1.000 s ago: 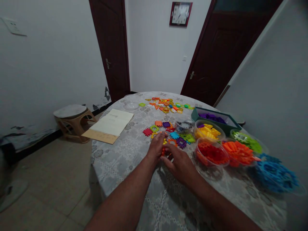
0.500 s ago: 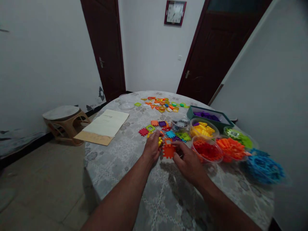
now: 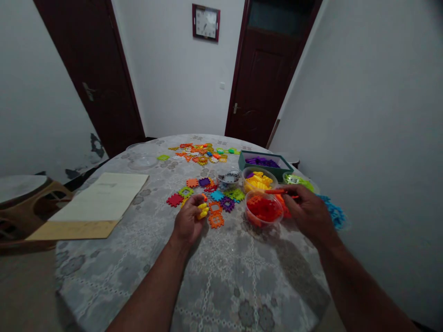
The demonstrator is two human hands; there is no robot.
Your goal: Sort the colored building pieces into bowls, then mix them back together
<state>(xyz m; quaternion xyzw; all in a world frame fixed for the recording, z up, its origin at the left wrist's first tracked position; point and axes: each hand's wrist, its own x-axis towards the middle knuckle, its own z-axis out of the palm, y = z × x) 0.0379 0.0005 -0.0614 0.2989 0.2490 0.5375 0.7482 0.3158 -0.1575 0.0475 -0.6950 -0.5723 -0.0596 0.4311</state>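
R hand (image 3: 308, 210) had just been moved away from L hand (image 3: 188, 222), out to the containers, w/ a reddish-orange pc (image 3: 273, 191) pinched edge-on b/w thumb & fingers. It was held by the far rim of the red tub (image 3: 263, 224); contact couldn't be made out. Yellow pcs (image 3: 202, 211) were gripped in L hand's curled fingers, beside 2 orange frames (image 3: 216, 220) lying on the surface (image 3: 221, 272). Half a sec earlier, a flat orange pc was held nr L hand; prob. the same one, judged to've been set apart from the yellows.
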